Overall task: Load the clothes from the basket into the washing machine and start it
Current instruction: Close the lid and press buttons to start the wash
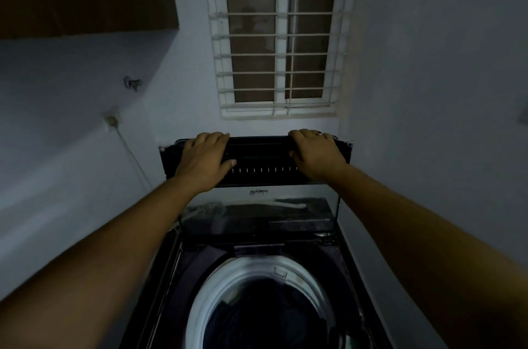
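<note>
now left hand (204, 158) & right hand (315, 156) curl fingers (213, 136) round raised lid (258, 154) edge; pulled too fast, it may slam.

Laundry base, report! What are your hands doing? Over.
Both gripping raised lid by its top edge: left hand, right hand. Open drum, something dark inside, too dim to tell. Nothing blocks the opening.

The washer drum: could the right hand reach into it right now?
Probably yes, once it lets go. The right hand and left hand grip the raised lid at its top edge, and the drum mouth below lies uncovered, nothing across it.
</note>
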{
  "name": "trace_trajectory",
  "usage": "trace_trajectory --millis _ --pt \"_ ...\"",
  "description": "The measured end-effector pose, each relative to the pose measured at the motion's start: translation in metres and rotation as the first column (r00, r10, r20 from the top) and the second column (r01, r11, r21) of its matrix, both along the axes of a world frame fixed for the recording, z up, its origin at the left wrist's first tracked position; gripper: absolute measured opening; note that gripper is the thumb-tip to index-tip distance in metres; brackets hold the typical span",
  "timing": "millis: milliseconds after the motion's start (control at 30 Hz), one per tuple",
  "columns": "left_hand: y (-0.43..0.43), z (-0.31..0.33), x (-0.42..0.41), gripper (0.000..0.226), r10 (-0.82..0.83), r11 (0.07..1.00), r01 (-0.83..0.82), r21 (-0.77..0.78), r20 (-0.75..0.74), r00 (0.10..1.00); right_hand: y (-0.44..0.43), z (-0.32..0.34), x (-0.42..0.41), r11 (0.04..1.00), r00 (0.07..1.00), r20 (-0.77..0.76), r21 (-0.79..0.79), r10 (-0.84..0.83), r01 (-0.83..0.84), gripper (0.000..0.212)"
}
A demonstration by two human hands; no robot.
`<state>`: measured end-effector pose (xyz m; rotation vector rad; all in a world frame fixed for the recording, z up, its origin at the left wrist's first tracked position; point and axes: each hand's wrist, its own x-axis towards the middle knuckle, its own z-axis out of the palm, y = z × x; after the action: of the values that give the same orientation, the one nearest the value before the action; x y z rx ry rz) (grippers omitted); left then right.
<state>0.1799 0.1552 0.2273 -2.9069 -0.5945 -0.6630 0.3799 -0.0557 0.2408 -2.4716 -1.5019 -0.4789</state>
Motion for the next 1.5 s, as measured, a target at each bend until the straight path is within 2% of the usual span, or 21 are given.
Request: trace_trajectory --millis 133,300,467,567,700,800,833,933,1000,1100,1300,1500 --pt "-0.021 0.009 -0.032 0.055 -0.011 0.999 0.009 0.053 0.026 1.000 -0.025 0.004 -0.031 0.997 1.000 0.015 0.078 -0.011 0.010 0.029" --pt "-0.049 -0.008 -0.079 0.041 -0.090 0.995 0.090 -0.032 0.002 0.996 -0.069 -0.006 -0.068 0.991 0.970 -0.209 0.077 0.127 -0.113 0.017" --pt "-0.080 -0.034 -0.131 0.047 -0.224 0.962 0.203 -0.181 -0.109 0.968 -0.119 -0.026 -0.110 0.988 0.907 -0.395 0.011 0.148 -0.156 0.013" --pt "-0.098 -0.059 -0.160 0.057 -0.282 0.944 0.228 -0.240 -0.222 0.933 -0.144 -0.046 -0.130 0.978 0.854 -0.506 -0.090 0.119 -0.190 0.021" --pt "-0.118 -0.092 -0.187 0.095 -0.322 0.924 0.222 -0.310 -0.322 0.890 -0.166 -0.076 -0.154 0.952 0.838 -0.542 -0.219 0.064 -0.215 0.044" --pt "-0.132 -0.112 -0.197 0.075 -0.312 0.927 0.194 -0.320 -0.375 0.873 -0.174 -0.100 -0.163 0.932 0.831 -0.555 -0.287 0.027 -0.222 0.053" --pt "-0.135 -0.118 -0.200 0.074 -0.304 0.932 0.182 -0.313 -0.402 0.863 -0.176 -0.107 -0.165 0.923 0.827 -0.562 -0.316 0.003 -0.219 0.058" --pt "-0.138 -0.135 -0.205 0.105 -0.293 0.941 0.161 -0.296 -0.485 0.824 -0.180 -0.125 -0.171 0.899 0.772 -0.632 -0.374 -0.068 -0.228 0.074" --pt "-0.139 -0.149 -0.207 0.105 -0.286 0.946 0.153 -0.284 -0.515 0.808 -0.181 -0.139 -0.172 0.882 0.778 -0.623 -0.405 -0.074 -0.240 0.081" --pt "-0.144 -0.164 -0.205 0.083 -0.265 0.956 0.142 -0.257 -0.545 0.796 -0.184 -0.155 -0.176 0.857 0.827 -0.558 -0.458 -0.069 -0.238 0.087" --pt "-0.151 -0.185 -0.206 0.087 -0.263 0.956 0.127 -0.266 -0.577 0.773 -0.189 -0.188 -0.182 0.838 0.904 -0.427 -0.496 -0.009 -0.226 0.090" --pt "-0.153 -0.198 -0.208 0.087 -0.274 0.950 0.127 -0.285 -0.572 0.773 -0.190 -0.203 -0.184 0.822 0.922 -0.387 -0.522 0.011 -0.229 0.092"
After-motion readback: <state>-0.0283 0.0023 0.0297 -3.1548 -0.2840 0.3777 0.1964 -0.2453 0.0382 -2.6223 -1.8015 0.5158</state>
